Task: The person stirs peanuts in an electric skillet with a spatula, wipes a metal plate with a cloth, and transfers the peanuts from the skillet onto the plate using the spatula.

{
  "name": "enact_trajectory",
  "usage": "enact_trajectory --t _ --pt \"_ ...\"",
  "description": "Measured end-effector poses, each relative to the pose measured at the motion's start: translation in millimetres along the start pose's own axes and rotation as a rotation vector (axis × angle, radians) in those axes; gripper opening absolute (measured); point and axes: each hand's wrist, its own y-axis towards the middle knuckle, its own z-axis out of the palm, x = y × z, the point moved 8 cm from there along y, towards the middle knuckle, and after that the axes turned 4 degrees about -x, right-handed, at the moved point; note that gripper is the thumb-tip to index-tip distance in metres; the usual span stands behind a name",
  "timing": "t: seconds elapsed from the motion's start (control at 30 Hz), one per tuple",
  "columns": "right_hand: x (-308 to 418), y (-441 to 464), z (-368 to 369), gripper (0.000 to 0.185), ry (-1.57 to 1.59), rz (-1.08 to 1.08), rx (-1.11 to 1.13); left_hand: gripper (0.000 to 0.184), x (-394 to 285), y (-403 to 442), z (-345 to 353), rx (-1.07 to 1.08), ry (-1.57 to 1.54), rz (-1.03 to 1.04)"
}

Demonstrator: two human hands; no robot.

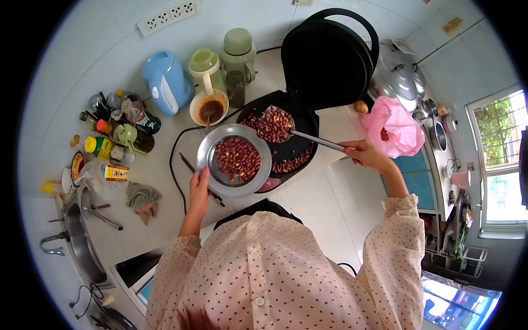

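My left hand (198,192) grips the near left rim of a round steel bowl (264,165), its thumb on the edge. Red-skinned peanuts (237,158) cover the bowl's bottom. A spatula (316,139) is in my right hand (367,154), its fingers wrapped round the end of the metal handle. The blade bears a heap of peanuts (274,124) over the black electric griddle (284,150), just right of the bowl. More peanuts (292,164) lie on the griddle's near right side. The griddle's round black lid (327,60) stands raised behind it.
Behind the bowl stands a small bowl of brown sauce (211,110). A blue kettle (166,82) and green thermos jugs (238,49) line the wall. Bottles and jars (118,129) crowd the left, near a cloth (142,199). A pink plastic bag (393,129) lies at right.
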Motion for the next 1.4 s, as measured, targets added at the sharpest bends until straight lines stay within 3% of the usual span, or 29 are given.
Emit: enact_trajectory --t 0.1,0.17,0.27,0.47,0.53,0.63,0.77,0.83,0.97,1.17,1.4 --pt "41.7 -27.9 -5.4 0.027 -0.168 -0.081 -0.130 0.036 5.9 8.0 19.2 0.072 -0.009 -0.038" --pt "77.5 -49.5 -3.0 0.026 -0.502 -0.167 -0.260 0.036 6.1 8.6 31.4 0.087 -0.037 -0.050" --pt "111.3 -73.4 3.8 0.023 -0.698 -0.306 -0.418 0.036 12.6 12.3 34.9 0.109 -0.065 -0.066" --pt "136.4 -99.2 -13.9 0.025 -0.920 -0.352 -0.627 0.037 24.0 13.7 23.4 0.134 -0.039 -0.087" --pt "130.8 -92.7 -25.3 0.024 -0.933 -0.337 -0.631 0.042 22.1 12.1 15.2 0.116 -0.025 -0.037" --pt "122.6 -69.3 -29.9 0.016 -1.251 -0.359 -0.607 0.040 16.0 5.4 2.5 0.107 -0.059 -0.025" --pt "112.4 -28.5 -29.7 0.014 -1.444 -0.304 -0.504 0.037 1.8 -7.4 -18.3 0.040 -0.062 -0.001" --pt "119.7 -18.2 -21.7 0.013 -1.514 -0.422 -0.489 0.038 -2.5 -12.4 -27.8 0.016 -0.060 0.017" --pt "142.2 -7.8 -14.3 0.009 -1.525 -0.461 -0.521 0.038 -8.1 -22.6 -41.6 -0.036 -0.122 0.044" --pt "153.4 13.4 -14.0 0.008 -1.625 -0.489 -0.399 0.041 5.5 -22.4 -64.4 -0.065 -0.133 0.023" --pt "121.0 18.1 -37.4 0.014 -1.482 -0.232 -0.237 0.041 5.5 -28.0 -66.9 -0.073 -0.157 0.012"
